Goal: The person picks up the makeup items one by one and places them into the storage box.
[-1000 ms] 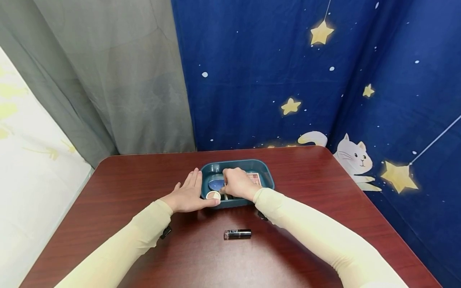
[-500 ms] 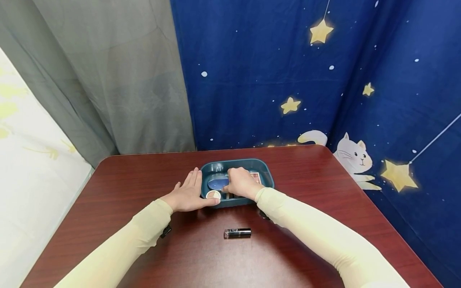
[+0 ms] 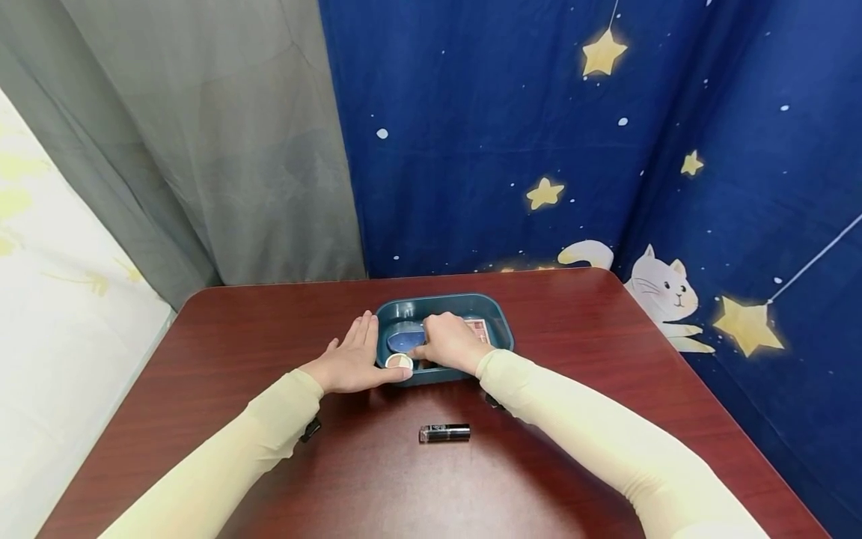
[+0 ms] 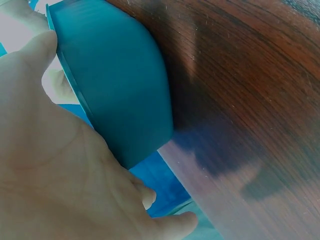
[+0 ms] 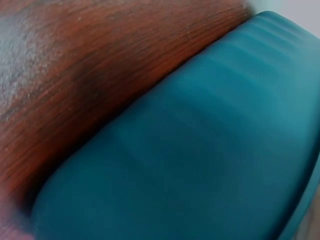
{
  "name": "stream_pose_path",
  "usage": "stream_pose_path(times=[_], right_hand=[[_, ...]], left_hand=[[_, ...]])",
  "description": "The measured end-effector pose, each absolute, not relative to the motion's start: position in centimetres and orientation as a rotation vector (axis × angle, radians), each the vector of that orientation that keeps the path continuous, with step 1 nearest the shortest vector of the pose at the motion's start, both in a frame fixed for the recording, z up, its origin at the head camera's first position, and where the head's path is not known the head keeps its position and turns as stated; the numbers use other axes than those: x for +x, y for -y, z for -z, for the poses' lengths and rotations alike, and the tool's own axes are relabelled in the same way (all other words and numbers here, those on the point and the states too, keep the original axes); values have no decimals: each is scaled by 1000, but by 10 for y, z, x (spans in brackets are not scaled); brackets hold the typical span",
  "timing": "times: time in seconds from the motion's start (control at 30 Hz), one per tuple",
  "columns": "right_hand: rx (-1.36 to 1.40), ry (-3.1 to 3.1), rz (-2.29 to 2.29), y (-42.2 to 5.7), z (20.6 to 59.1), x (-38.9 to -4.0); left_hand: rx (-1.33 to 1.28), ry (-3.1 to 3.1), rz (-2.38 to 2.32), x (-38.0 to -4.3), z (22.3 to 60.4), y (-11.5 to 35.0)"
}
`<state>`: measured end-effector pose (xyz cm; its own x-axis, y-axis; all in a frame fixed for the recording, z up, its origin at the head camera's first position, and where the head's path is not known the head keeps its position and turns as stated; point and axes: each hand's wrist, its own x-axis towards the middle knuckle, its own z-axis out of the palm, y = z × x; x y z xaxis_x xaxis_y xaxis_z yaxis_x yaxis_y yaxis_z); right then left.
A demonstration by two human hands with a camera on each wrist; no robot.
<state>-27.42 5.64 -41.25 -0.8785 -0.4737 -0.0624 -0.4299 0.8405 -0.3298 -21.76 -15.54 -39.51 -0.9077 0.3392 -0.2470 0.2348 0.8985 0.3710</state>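
Note:
A dark teal plastic bin (image 3: 441,376) stands on the table in the head view. My left hand (image 3: 349,367) lies along its left side with straight fingers, the thumb over the front rim; in the left wrist view that hand (image 4: 65,155) touches the bin's outer wall (image 4: 115,80). My right hand (image 3: 453,343) reaches into the bin with bent fingers; whatever is under the fingertips is hidden. Beside them inside lie a blue rounded item (image 3: 405,342), a round two-tone compact (image 3: 399,361) near my left thumb, and a partly covered makeup palette (image 3: 480,330).
A black lipstick-like tube (image 3: 444,433) lies on the reddish-brown wooden table (image 3: 269,329) in front of the bin. Grey and blue star-patterned curtains (image 3: 471,150) hang behind the table. The right wrist view holds mostly the bin's outer wall (image 5: 190,135).
My right hand has shifted slightly right inside the bin. Dark narrow items that showed beneath its fingers earlier are now mostly out of sight. The left hand stays in place.

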Motion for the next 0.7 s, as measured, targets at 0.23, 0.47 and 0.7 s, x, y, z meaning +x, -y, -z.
stream_pose_path(times=[0.23,0.47,0.7], right_hand=[[-749,-2914,473,-60,408,-274],[-737,-2894,500,-65,401,-270],[-688,-2885,472,-68,393,-264]], left_hand=[[427,-2771,-465,-219,395,155],[430,-2775,-462,-218,394,155],[428,-2768,-470,-217,394,154]])
